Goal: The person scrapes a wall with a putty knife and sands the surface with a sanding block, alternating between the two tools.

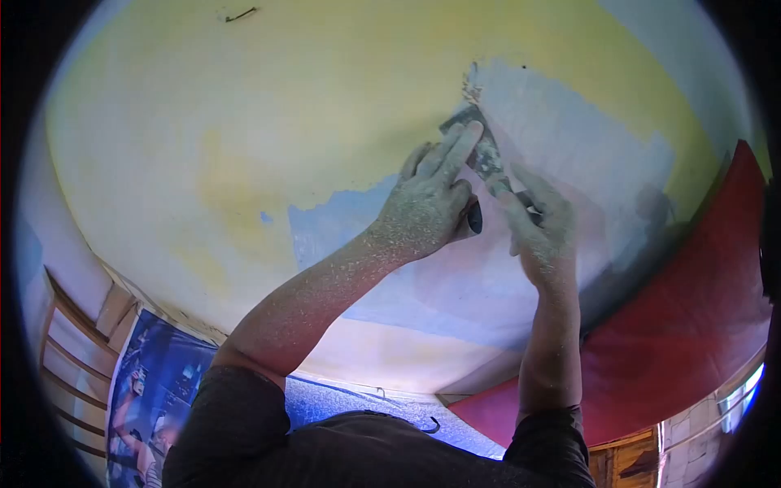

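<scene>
A wall (244, 122) painted yellow fills most of the view, bulged by the wide lens. Across its right and middle part runs a pale blue-white patch (569, 138) with a ragged edge against the yellow. To the far right, a red surface (700, 309) meets the wall. Low on the left are a blue poster (154, 382) and, beside it, pale wooden slats (69, 350).

Both arms reach up from the near edge to the upper border of the pale patch, and both are speckled with fine dust. The scraper (486, 159) lies against the wall there. It is tilted, with its blade up and left at the line where the yellow begins and its handle running down to the right.

The left hand (427, 203) is spread almost flat, its long fingers stretched out and pressing on the blade rather than closed round it. The right hand (541, 228), just beside it, is curled round the handle in a firm grip. The two hands are close together, with the tool bridging them. The person's dark sleeves show at the near edge.
</scene>
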{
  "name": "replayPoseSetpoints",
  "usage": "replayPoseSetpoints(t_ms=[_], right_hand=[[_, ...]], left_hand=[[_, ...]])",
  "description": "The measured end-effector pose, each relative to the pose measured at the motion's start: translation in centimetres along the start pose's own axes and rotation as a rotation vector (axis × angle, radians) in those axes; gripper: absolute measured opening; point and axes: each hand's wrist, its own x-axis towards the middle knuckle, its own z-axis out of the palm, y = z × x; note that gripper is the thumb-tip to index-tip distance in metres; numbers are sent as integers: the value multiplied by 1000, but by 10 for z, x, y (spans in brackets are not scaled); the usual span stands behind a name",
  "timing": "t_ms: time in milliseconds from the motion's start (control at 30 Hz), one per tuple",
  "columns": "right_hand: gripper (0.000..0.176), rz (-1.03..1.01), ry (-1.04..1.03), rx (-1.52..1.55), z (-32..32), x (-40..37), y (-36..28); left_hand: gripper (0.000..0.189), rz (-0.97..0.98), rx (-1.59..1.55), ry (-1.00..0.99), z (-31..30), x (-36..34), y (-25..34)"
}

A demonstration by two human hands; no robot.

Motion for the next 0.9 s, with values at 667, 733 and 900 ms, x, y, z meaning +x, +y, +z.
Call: replayPoseSetpoints(t_ms=[667,733,900], right_hand=[[35,-949,140,1003,25,83,24],[36,-893,55,1207,11,92,26],[40,-1073,217,1057,-20,61,-23]], left_hand=[[15,-96,-27,168,-5,-2,-24],[16,-150,-35,189,-2,-12,-29],[13,-329,31,60,-5,-52,-53]])
